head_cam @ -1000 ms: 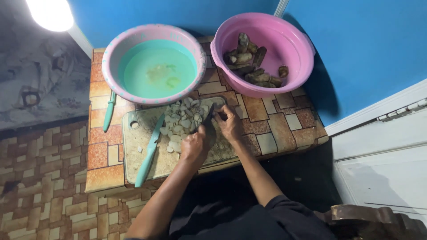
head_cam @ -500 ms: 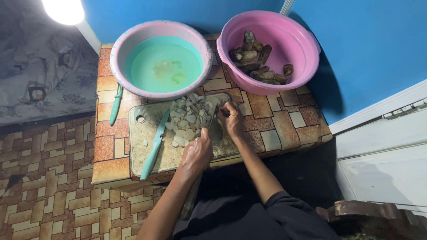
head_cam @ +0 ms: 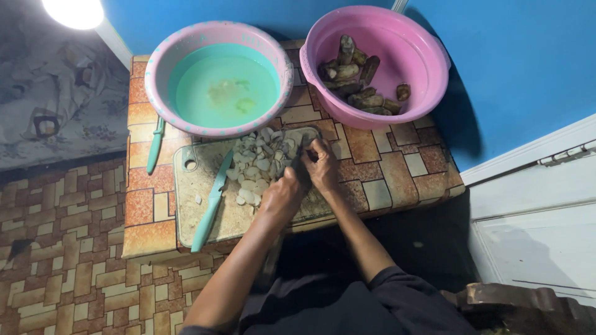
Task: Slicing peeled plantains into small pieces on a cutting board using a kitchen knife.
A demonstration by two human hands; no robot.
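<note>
A: Pale sliced vegetable pieces (head_cam: pixel 261 164) heaped on my worn rectangular cutting board (head_cam: pixel 192 205). Done?

B: Partly. Unpeeled brown roots wait in the pink plastic basin (head_cam: pixel 428 49). My left hand (head_cam: pixel 280 198) and right hand (head_cam: pixel 321 166) curl onto the heap's edge; whether my grip encloses anything, can't tell.

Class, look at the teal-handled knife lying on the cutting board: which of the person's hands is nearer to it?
Left. The left hand lies just right of the knife, by the slices; the right hand is farther right.
</note>
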